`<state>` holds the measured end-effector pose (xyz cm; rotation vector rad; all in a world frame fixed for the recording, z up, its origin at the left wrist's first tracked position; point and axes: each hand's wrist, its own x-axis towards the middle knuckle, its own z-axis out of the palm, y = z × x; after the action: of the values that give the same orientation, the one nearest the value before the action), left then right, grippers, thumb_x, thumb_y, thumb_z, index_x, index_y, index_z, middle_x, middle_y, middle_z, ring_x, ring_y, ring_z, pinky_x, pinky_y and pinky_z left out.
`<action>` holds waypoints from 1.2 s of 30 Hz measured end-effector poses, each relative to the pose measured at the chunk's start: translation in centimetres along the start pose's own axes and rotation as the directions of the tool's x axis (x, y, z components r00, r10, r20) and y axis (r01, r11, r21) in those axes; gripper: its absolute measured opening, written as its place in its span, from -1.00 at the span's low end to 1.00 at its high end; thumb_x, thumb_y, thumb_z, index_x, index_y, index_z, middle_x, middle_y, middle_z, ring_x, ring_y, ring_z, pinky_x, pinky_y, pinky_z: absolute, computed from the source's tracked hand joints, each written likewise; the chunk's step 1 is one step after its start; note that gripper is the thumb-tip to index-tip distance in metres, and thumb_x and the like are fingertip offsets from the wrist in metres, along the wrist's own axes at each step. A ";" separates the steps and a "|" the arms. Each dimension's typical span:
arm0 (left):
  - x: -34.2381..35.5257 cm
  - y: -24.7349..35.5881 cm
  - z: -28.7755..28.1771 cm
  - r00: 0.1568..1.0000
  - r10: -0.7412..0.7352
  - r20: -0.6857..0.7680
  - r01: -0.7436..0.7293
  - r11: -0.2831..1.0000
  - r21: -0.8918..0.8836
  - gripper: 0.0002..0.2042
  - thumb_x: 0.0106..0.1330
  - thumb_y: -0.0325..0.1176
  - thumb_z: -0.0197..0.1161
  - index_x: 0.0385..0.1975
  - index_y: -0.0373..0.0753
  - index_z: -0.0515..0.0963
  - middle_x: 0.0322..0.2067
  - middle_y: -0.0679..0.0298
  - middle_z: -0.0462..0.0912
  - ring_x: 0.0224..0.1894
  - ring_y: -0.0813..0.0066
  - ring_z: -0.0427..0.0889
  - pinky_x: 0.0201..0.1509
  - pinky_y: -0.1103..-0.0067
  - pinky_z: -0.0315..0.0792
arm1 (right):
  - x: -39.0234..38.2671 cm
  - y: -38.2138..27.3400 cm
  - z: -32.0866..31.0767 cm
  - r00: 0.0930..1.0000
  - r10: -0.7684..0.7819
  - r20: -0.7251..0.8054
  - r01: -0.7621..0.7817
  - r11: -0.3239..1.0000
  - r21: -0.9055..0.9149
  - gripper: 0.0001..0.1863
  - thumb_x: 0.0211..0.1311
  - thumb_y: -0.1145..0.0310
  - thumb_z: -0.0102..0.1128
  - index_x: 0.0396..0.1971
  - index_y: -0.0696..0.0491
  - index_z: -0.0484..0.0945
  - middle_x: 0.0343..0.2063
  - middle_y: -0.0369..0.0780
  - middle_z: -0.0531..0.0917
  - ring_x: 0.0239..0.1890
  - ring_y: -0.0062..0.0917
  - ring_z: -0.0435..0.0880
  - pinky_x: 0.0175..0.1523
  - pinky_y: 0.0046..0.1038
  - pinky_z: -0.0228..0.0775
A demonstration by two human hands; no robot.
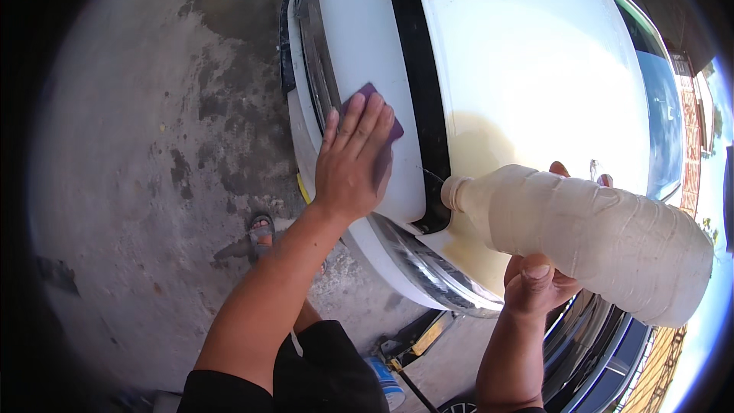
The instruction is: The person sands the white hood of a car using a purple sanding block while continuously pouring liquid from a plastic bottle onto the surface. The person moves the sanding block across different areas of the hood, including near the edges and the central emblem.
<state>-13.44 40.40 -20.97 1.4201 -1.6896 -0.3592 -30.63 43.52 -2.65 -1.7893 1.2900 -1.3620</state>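
My left hand (353, 160) lies over a purple piece of sandpaper (395, 131), its fingers stretched along it. It presses the sheet on the white front panel (397, 191) of a car, beside a black strip (419, 61). Part of the sheet shows past the fingertips and near the thumb; the rest is hidden under the hand. My right hand (539, 283) is wrapped round a large cloudy plastic bottle (596, 229), held tilted above the car's corner. The bottle's neck (453, 193) points left, toward the black strip. Tan patches (478, 141) mark the white hood (527, 69).
A chrome-edged lamp (428, 264) curves round the near corner of the car. Below it stand a black and yellow stand-like object (417, 340) and a blue can (388, 382). Another dark vehicle (604, 359) is at the lower right. The concrete floor (153, 145) has damp patches.
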 end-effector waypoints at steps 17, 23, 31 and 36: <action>-7.8 5.8 1.6 0.961 -0.276 0.006 0.276 0.960 -0.053 -0.45 0.44 -0.28 -0.08 0.38 -0.41 0.18 0.41 -0.13 0.12 0.48 -0.08 0.05 0.48 0.09 -0.12 | -1.5 -0.4 -0.8 0.999 0.019 -0.041 -0.020 0.999 -0.038 0.25 0.00 -0.17 0.47 0.45 0.09 -0.21 0.31 0.00 0.26 0.25 -0.12 0.44 0.23 -0.10 0.43; -3.6 4.2 1.7 0.932 -0.352 -0.086 0.349 0.936 -0.044 -0.42 0.46 -0.21 -0.09 0.39 -0.43 0.13 0.42 -0.17 0.07 0.48 -0.11 0.03 0.48 0.07 -0.11 | -1.6 -0.6 -1.4 0.997 -0.022 -0.077 0.018 0.999 -0.050 0.23 0.01 -0.16 0.46 0.46 0.05 -0.19 0.39 -0.04 0.10 0.24 -0.08 0.46 0.24 -0.07 0.43; -3.3 4.3 2.4 0.912 -0.391 -0.127 0.383 0.920 -0.084 -0.21 0.24 -0.30 0.28 0.42 -0.41 0.03 0.42 -0.19 0.03 0.47 -0.20 0.00 0.47 0.07 -0.08 | -1.8 -0.7 -2.4 0.996 -0.062 -0.066 0.061 0.998 -0.020 0.11 0.06 -0.04 0.47 0.43 0.14 -0.05 0.36 -0.04 0.17 0.30 -0.03 0.38 0.29 0.04 0.37; -6.4 6.2 2.3 0.917 -0.395 -0.061 0.395 0.919 -0.011 -0.22 0.24 -0.33 0.28 0.41 -0.42 0.03 0.42 -0.18 0.05 0.45 -0.18 0.06 0.47 0.09 -0.03 | -2.2 -0.3 -3.0 0.998 -0.058 -0.037 0.058 0.998 -0.004 0.12 0.06 -0.03 0.47 0.43 0.14 -0.05 0.36 -0.04 0.18 0.30 -0.01 0.37 0.29 0.05 0.36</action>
<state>-19.47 47.34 -20.71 1.7570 -1.3455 -0.5301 -33.36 45.98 -2.29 -1.8244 1.2692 -1.4312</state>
